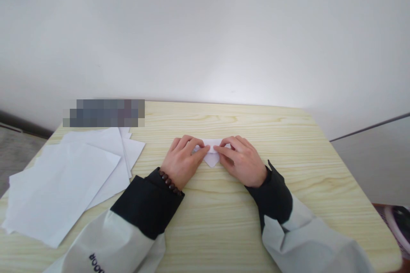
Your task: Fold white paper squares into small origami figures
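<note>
A small folded piece of white paper (212, 157) lies on the light wooden table (288, 145), its point facing me. My left hand (182, 160) presses on the paper's left part with curled fingers and thumb pinched together. My right hand (240, 160) does the same on the right part. The fingertips of both hands almost meet over the middle of the paper. A dark beaded bracelet (169, 183) circles my left wrist. Most of the paper is hidden under my fingers.
A loose pile of white paper sheets (64, 183) spreads over the table's left side, reaching its left edge. A blurred patch sits at the table's back left. A plain white wall rises behind the table. A dark object shows at the lower right beyond the table edge.
</note>
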### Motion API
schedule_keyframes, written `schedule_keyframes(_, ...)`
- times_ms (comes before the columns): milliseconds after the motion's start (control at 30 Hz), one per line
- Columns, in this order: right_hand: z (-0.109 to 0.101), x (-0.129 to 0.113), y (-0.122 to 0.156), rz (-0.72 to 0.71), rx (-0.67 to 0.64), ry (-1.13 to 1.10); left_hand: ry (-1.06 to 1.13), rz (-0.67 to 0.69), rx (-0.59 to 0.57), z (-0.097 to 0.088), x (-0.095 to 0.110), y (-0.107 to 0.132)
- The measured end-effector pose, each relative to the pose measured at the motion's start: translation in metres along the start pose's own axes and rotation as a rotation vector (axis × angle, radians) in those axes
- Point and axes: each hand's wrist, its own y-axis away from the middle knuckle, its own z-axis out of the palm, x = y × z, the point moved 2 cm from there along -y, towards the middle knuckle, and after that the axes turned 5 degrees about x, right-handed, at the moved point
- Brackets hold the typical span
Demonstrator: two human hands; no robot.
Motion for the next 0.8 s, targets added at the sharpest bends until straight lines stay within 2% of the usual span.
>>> schedule_keyframes(200, -0.0046, -0.0065, -0.0014, 0.051, -0.035, 0.071, -0.016, -0.004, -0.001, 0.0000, 0.0008, 0.0005)
schedule_keyframes(467, -0.0017, -0.0027, 0.0008, 0.070, 0.006, 0.058, -0.040, -0.007, 0.000, 0.0000, 0.0012, -0.0003)
schedule_keyframes(800, -0.0039, -0.0076, 0.0005, 0.050, -0.088, 0.124, -0.082, -0.002, 0.012, -0.0017, 0.0027, -0.0015)
